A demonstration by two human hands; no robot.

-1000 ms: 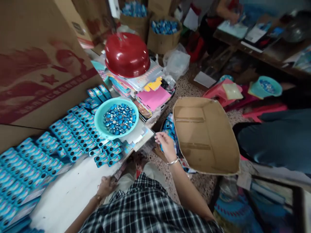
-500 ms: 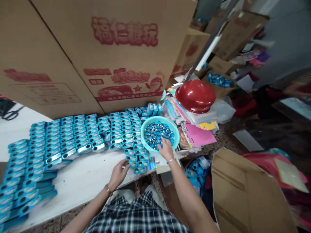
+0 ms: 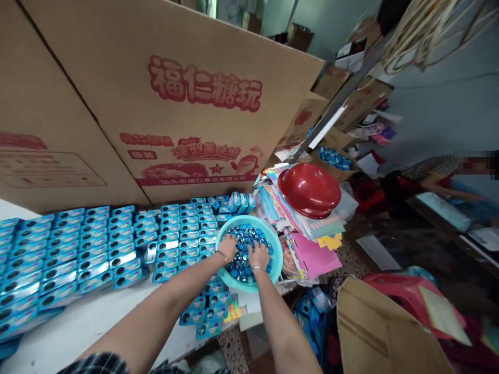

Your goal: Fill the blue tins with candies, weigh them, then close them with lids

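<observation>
A turquoise plastic basin (image 3: 276, 265) stands on the white table, filled with small shiny blue and silver round pieces (image 3: 242, 245). Both hands reach into it. At the basin's left side, my left hand (image 3: 229, 249) rests on the pieces, its fingers partly spread and their tips partly hidden. My right hand (image 3: 259, 256) lies at the right of the heap with fingers apart, touching the pieces. Stacked rows of small blue boxes (image 3: 169, 245), each with a round dark hole, stand left of the basin. A few more boxes (image 3: 208, 328) lie near the table's front edge.
Large cardboard cartons (image 3: 202, 31) wall off the back. Right of the basin, a red bowl (image 3: 310, 189) sits upside down on piled printed packaging, beside a pink card (image 3: 314, 255). An open carton (image 3: 382, 322) stands front right. Another person (image 3: 436, 174) sits far right.
My left hand has moved from the boxes at the table's front into the basin, beside my right hand. My right hand stays among the pieces. The camera view has shifted, showing more background.
</observation>
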